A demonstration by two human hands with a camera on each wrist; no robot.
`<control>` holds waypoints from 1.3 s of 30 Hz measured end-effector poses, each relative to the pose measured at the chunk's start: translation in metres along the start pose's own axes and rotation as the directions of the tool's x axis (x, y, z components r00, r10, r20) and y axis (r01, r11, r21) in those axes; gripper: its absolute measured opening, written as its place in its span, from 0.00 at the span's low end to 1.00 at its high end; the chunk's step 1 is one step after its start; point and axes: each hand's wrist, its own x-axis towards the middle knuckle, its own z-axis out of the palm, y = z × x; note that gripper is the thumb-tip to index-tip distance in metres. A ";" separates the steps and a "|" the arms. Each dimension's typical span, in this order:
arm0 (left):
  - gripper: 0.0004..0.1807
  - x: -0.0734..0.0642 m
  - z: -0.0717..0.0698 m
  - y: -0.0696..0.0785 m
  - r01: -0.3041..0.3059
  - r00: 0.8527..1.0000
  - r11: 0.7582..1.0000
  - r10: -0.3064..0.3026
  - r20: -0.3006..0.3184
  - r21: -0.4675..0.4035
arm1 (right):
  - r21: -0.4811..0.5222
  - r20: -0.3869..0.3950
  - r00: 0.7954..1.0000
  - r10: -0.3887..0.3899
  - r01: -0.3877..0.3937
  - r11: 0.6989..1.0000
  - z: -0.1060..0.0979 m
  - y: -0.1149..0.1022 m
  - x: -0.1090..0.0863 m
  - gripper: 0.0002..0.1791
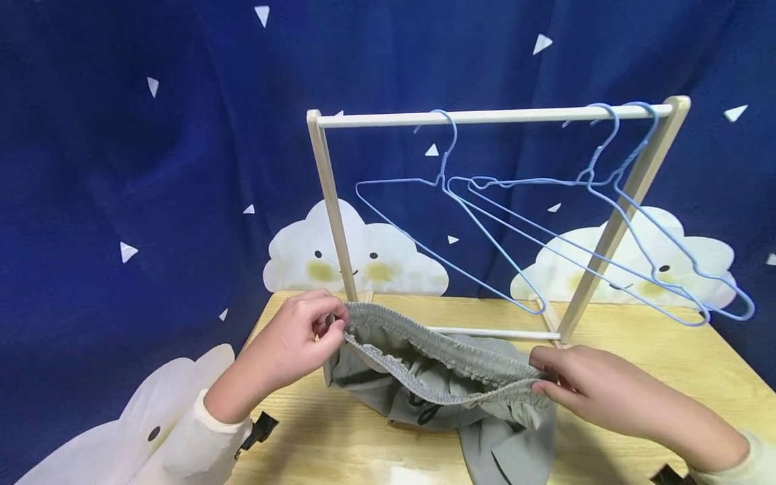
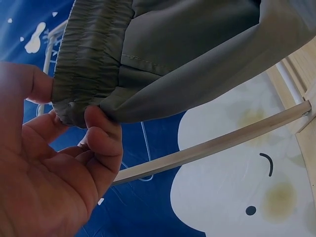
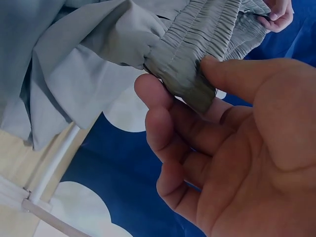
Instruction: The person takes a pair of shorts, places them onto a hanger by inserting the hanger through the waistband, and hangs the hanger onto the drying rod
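Grey trousers (image 1: 418,397) with a gathered elastic waistband hang between my two hands above the table, the waist opening facing up. A dark drawstring (image 1: 428,412) dangles at the front. My left hand (image 1: 306,330) pinches the left end of the waistband (image 2: 91,54) between thumb and curled fingers. At the opposite end, my right hand (image 1: 597,387) grips the waistband (image 3: 197,44) with its thumb on top and fingers beneath. One leg (image 1: 509,448) hangs down toward the near edge of the view, and the rest of the fabric is bunched.
Behind the trousers stands a wooden rack (image 1: 382,120) on the wooden table (image 1: 339,448). One blue hanger (image 1: 445,165) hangs left of the rail's middle, and two more hangers (image 1: 597,158) hang near its right post. A blue curtain (image 1: 151,168) with cloud cutouts forms the backdrop.
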 end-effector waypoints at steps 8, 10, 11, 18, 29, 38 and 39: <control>0.09 0.002 -0.002 0.000 -0.005 1.000 1.000 0.004 0.014 0.009 | 0.008 0.043 0.999 -0.026 0.026 1.000 0.001 0.001 0.004 0.14; 0.10 0.002 -0.002 0.001 -0.003 1.000 1.000 0.003 0.009 0.009 | 0.053 0.098 0.995 -0.026 0.021 0.998 0.001 0.002 0.004 0.10; 0.10 0.002 -0.003 0.001 -0.004 1.000 1.000 0.004 0.006 0.011 | 0.072 0.131 0.991 -0.015 0.006 0.997 -0.001 0.002 0.005 0.10; 0.09 0.002 -0.001 0.001 0.004 1.000 1.000 -0.004 0.018 0.006 | 0.092 0.196 0.976 0.094 -0.113 0.989 -0.031 0.011 0.008 0.18; 0.10 0.005 -0.002 0.003 0.009 0.999 1.000 -0.010 0.052 0.020 | 0.545 -0.034 0.960 0.277 -0.214 0.811 -0.076 0.029 0.042 0.24; 0.10 0.005 -0.001 0.005 0.021 0.998 1.000 -0.022 0.057 0.020 | 0.762 0.258 0.918 0.301 -0.385 0.521 -0.083 0.014 0.087 0.46; 0.11 0.004 0.000 0.005 0.022 0.998 1.000 -0.023 0.055 0.019 | 0.760 0.285 0.909 0.302 -0.407 0.507 -0.082 0.012 0.091 0.48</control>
